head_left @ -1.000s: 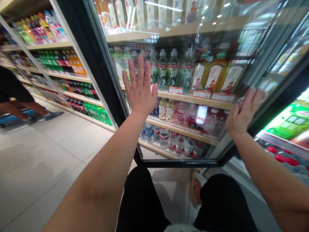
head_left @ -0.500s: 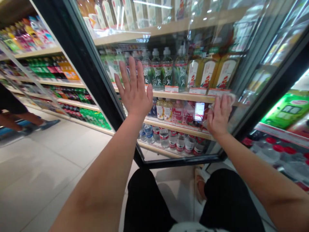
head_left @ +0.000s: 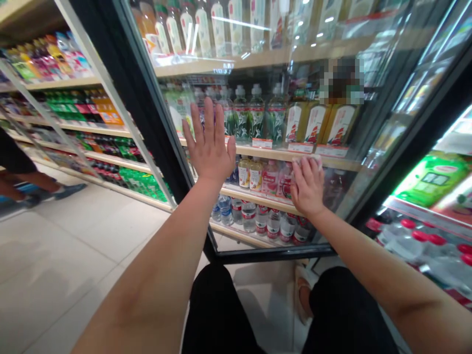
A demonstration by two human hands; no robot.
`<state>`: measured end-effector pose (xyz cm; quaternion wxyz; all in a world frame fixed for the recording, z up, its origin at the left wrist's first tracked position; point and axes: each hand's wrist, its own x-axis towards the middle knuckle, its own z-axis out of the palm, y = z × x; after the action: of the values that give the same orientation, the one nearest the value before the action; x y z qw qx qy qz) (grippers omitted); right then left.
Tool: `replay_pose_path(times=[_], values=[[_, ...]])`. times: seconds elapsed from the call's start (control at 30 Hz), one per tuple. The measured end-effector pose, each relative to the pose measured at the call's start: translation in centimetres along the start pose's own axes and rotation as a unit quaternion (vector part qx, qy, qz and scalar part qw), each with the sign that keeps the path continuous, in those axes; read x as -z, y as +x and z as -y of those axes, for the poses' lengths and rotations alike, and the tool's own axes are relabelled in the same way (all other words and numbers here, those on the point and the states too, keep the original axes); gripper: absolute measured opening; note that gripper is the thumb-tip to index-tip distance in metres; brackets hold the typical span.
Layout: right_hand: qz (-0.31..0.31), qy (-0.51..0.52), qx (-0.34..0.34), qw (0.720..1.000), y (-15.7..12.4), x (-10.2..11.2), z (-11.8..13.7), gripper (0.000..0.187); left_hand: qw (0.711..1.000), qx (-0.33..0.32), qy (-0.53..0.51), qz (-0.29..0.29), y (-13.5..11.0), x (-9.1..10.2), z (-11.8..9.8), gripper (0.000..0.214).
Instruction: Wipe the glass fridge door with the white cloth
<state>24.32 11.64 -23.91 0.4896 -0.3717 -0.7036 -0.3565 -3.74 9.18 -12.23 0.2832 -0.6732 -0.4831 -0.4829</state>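
Note:
The glass door (head_left: 262, 255), with a black frame, stands in front of me. My left hand (head_left: 211, 155) lies flat against the upper left part of its pane, fingers spread and holding nothing. My right hand (head_left: 308, 189) presses a white cloth (head_left: 317, 159) on the glass, to the right of my left hand and a little lower. Most of the cloth is hidden under the fingers. Through the pane I see shelves of drinks, among them green-labelled bottles (head_left: 256, 115), yellow bottles (head_left: 341, 125) and water bottles (head_left: 249, 216).
Shelves of soft drinks (head_left: 84, 108) run along the left. At the far left a person's legs (head_left: 33, 182) stand on the tiled floor (head_left: 66, 255). On the right, red-capped bottles (head_left: 420, 238) sit below a green pack (head_left: 431, 179). My knees are close under the door's lower edge.
My right hand has moved left across the glass with the cloth. My left hand keeps its place on the pane, while the view has shifted slightly.

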Motion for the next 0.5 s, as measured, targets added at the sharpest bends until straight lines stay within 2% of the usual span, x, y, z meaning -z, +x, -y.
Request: replay_pose_path(times=[0.1, 0.23, 0.4, 0.5], values=[[-0.025, -0.009, 0.028, 0.999, 2.0, -0.1, 0.3, 0.07, 1.0, -0.008, 0.005, 0.004, 0.0, -0.3, 0.2, 0.07], [-0.032, -0.028, 0.003, 0.999, 5.2, -0.6, 1.2, 0.065, 0.999, -0.021, 0.031, -0.015, 0.2, -0.9, 0.4, 0.07], [0.051, 0.013, 0.024, 0.998, 4.5, -1.2, 4.1, 0.064, 0.998, -0.042, 0.033, -0.033, 0.3, -1.3, 0.7, 0.068], [0.067, 0.041, 0.049, 0.996, 6.4, -1.5, 6.3, 0.063, 0.997, -0.067, 0.011, -0.036, 0.0, -1.1, 1.3, 0.072]])
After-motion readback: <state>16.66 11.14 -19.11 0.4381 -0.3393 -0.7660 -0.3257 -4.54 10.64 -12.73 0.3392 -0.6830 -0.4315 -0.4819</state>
